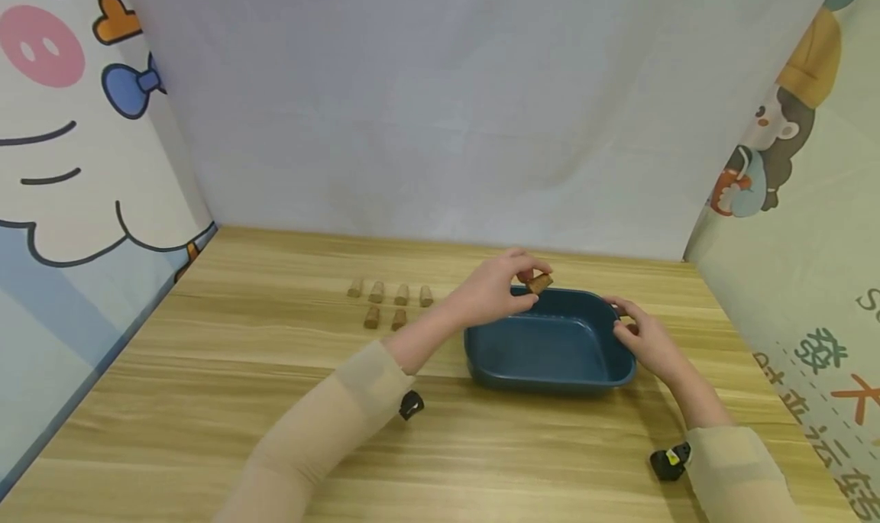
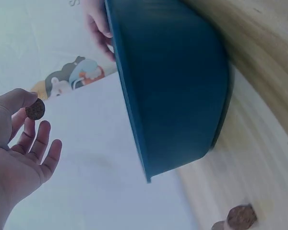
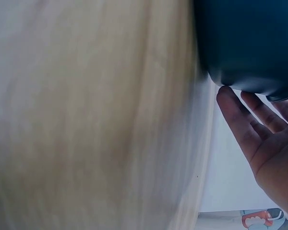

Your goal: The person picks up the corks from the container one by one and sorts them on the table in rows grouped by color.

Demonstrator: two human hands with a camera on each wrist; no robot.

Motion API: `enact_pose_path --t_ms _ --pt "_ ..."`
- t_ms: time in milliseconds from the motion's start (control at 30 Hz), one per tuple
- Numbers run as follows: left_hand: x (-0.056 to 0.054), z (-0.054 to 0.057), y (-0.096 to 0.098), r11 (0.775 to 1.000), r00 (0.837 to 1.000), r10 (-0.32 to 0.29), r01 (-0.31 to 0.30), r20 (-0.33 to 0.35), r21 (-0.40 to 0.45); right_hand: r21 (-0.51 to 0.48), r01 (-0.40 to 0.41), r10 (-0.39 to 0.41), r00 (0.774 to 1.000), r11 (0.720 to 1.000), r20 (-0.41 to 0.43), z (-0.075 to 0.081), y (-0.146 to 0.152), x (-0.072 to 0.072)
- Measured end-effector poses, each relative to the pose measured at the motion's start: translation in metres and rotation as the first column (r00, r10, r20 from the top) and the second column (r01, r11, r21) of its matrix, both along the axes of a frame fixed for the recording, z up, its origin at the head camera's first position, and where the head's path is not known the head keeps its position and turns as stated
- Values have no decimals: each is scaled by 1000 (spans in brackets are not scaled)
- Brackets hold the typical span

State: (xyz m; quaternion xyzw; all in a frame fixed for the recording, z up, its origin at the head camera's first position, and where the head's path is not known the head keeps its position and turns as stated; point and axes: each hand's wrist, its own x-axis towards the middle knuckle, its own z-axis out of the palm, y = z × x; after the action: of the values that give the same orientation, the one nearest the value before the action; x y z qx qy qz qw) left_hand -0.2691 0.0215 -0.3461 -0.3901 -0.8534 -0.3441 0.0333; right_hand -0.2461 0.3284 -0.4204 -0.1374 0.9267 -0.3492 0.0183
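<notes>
My left hand (image 1: 490,288) pinches a brown cork (image 1: 540,283) between thumb and fingers, over the far left part of a dark blue rectangular basin (image 1: 550,386). In the left wrist view the round end of that cork (image 2: 35,109) shows at the thumb tip, with the other fingers spread. At the basin's right end, my right hand (image 1: 649,343) holds the rim, thumb on the near side and fingers toward the far corner. The right wrist view has those fingers (image 3: 247,127) against the basin's outer wall (image 3: 249,43). No cork shows on the basin's visible floor.
Several corks (image 1: 402,295) stand in two rows on the wooden table (image 1: 206,370), left of the basin. A pale cloth (image 1: 440,126) hangs behind the table, and printed sheets with cartoon figures flank both sides. Black devices (image 1: 668,462) are worn at the wrists.
</notes>
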Motion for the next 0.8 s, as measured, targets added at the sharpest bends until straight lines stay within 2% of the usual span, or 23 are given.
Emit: enact_pose_path --t_ms 400,600,800 --pt "16 30 -24 999 996 -18 14 -92 -41 -4 5 -5 1000 1000 -5 0 1 -1" --pt "22 35 -42 999 989 -5 -2 -151 -48 23 12 -11 1000 1000 -16 -1 0 -2" --pt "28 36 -67 1000 976 19 -21 -216 -4 29 19 -18 1000 999 -20 -1 -1 -1"
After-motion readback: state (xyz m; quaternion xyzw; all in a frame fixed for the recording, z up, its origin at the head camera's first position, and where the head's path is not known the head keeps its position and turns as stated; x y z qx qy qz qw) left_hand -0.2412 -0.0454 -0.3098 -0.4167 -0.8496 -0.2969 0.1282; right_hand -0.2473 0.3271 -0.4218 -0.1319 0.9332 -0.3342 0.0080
